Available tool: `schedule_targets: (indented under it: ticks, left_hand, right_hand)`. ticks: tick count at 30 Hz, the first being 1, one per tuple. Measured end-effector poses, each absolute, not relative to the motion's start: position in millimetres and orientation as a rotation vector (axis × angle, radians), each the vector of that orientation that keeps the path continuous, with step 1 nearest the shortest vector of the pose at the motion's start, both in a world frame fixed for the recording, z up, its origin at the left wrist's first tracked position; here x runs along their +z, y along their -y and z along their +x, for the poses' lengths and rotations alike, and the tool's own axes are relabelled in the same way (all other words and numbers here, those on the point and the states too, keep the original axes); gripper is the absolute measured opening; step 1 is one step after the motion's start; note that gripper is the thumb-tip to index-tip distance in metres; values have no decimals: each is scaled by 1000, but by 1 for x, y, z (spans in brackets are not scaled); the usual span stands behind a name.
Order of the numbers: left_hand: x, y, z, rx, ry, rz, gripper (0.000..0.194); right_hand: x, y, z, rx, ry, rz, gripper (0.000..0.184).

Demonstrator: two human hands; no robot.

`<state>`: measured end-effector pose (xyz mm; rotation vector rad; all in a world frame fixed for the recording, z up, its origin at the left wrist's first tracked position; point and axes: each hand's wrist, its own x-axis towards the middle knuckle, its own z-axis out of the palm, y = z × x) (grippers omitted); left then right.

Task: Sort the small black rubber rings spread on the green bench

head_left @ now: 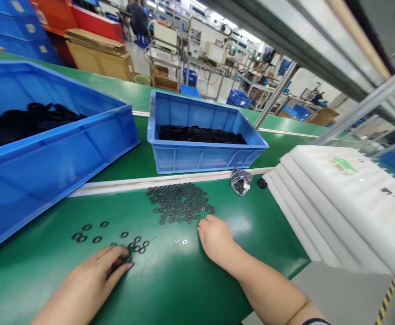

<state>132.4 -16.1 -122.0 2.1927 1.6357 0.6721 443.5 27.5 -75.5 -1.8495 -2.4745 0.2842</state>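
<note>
My left hand (99,271) is low over the green table, thumb and forefinger closing on a black ring (129,259) at the edge of a loose group of black rings (137,248). More black rings (97,239) lie scattered beyond its knuckles. At the near right edge of a spread of small dark washers (179,201), my right hand (216,237) rests with its fingers curled down. Whatever its fingertips hold is hidden. Between the hands lie two small shiny pieces (184,242), flat on the table.
Two blue bins (197,155) (58,158) with black parts stand behind a white strip (116,186). A plastic bag (241,181) of small dark pieces and a black roll (262,183) lie at right, beside stacked white foam sheets (305,203). A metal shelf frame (278,92) rises behind.
</note>
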Motion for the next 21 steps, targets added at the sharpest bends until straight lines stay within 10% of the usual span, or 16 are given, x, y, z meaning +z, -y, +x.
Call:
schedule_targets:
  ticks: [21]
  left_hand:
    - [-100, 34, 196, 818, -1313, 2163, 18]
  right_hand:
    - [-96, -11, 417, 303, 2644, -1313, 23]
